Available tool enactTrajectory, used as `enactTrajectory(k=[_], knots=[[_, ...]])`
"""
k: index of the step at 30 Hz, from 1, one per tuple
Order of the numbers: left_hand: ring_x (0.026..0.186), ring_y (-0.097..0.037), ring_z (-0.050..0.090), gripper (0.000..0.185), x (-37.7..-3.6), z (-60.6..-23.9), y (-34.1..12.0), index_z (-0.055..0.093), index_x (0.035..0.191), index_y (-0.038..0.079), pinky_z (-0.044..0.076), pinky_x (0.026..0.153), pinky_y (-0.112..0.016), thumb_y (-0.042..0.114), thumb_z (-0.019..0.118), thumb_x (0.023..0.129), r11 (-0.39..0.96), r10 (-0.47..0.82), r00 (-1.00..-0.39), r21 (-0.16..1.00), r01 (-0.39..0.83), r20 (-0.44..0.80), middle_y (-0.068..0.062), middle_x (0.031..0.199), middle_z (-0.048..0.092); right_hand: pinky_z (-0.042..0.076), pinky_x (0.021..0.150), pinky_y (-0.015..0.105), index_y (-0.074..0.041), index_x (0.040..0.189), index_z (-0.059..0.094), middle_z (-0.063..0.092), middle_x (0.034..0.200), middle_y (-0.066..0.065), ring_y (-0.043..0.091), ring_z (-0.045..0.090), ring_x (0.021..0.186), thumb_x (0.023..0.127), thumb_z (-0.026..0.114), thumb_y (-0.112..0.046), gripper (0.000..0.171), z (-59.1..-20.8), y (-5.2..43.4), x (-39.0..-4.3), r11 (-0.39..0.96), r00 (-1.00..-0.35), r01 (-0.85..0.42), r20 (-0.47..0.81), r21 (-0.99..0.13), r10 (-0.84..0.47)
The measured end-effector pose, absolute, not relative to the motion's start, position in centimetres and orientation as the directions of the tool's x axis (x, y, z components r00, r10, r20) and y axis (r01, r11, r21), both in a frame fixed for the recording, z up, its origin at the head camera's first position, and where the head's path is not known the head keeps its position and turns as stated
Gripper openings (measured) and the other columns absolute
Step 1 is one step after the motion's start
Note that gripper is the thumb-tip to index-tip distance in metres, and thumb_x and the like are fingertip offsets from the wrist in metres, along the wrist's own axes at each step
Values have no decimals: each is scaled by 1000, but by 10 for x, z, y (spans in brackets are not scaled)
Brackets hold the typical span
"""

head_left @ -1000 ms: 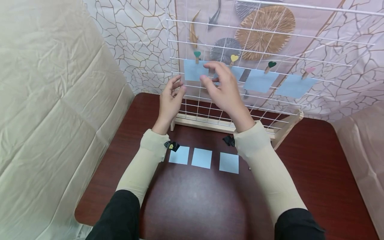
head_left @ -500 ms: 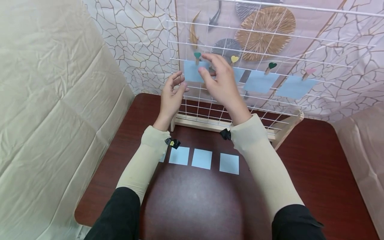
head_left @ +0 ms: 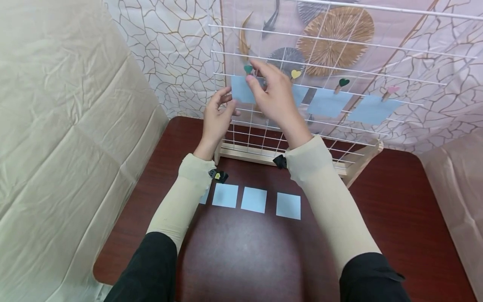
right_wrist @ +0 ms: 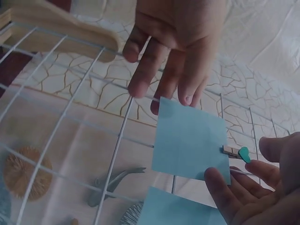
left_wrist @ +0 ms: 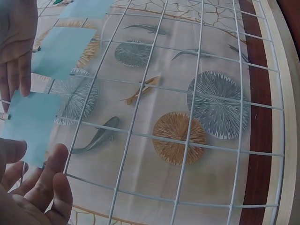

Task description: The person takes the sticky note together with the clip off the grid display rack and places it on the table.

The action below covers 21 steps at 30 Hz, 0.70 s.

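Note:
A light blue paper square (head_left: 241, 90) hangs at the left end of the wire grid (head_left: 249, 121), under a small wooden clothespin (right_wrist: 230, 151) with a green heart. My left hand (head_left: 216, 121) is at the square's outer edge, its fingers loosely bent; in the left wrist view the thumb overlaps the paper (left_wrist: 33, 124). My right hand (head_left: 277, 94) reaches across the square's right side, thumb and forefinger apart close to the green heart (right_wrist: 244, 154). In the right wrist view one right fingertip overlaps the paper's lower corner.
Several more blue squares hang along the row, with yellow, dark green (head_left: 344, 82) and pink (head_left: 393, 89) heart clothespins. On the dark table (head_left: 241, 251) lie several blue squares (head_left: 254, 199), one partly behind the left sleeve. A wooden foot (head_left: 364, 161) supports the grid's right side.
My right hand has moved left and up, from beside the paper square to the green-heart clothespin. My left hand has risen slightly toward the square's edge.

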<state>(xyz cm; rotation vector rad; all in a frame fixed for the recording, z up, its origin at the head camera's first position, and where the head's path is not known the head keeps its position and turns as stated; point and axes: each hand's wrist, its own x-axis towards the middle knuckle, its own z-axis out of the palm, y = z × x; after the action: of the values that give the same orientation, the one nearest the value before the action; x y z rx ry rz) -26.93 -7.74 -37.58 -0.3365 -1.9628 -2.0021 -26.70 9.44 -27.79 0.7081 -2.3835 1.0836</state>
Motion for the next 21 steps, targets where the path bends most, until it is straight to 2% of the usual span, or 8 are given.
enactTrajectory(k=[5, 8, 16, 21], knots=[[70, -17, 72, 39, -273, -372, -75, 58, 142, -4, 59, 67, -25, 7, 63, 106, -18, -77, -924, 926, 376, 374, -22, 124, 67, 48, 103, 32, -3, 146, 61, 70, 130, 12, 24, 65, 121, 110, 59, -22, 41, -272, 89, -272, 643, -790, -575, 548, -507, -274], [66, -16, 71, 36, -275, -370, -74, 61, 138, -6, 59, 64, -25, 8, 64, 105, -23, -86, -924, 926, 376, 373, -22, 120, 68, 47, 105, 32, -3, 146, 62, 70, 131, 13, 24, 64, 121, 111, 57, -25, 41, -269, 85, -272, 685, -810, -537, 529, -492, -254], [58, -12, 69, 29, -278, -368, -74, 66, 128, -5, 51, 53, -22, 11, 68, 103, -5, -126, -915, 922, 387, 383, -21, 113, 72, 49, 105, 40, -4, 139, 67, 70, 132, 13, 26, 64, 124, 112, 55, -28, 38, -262, 77, -275, 769, -844, -461, 488, -442, -225], [56, -12, 68, 25, -279, -367, -72, 68, 123, -6, 54, 55, -23, 8, 69, 103, -7, -145, -908, 917, 399, 394, -19, 108, 72, 50, 104, 39, -6, 137, 70, 71, 133, 11, 24, 65, 125, 111, 56, -27, 36, -264, 76, -275, 773, -850, -438, 492, -459, -189]])
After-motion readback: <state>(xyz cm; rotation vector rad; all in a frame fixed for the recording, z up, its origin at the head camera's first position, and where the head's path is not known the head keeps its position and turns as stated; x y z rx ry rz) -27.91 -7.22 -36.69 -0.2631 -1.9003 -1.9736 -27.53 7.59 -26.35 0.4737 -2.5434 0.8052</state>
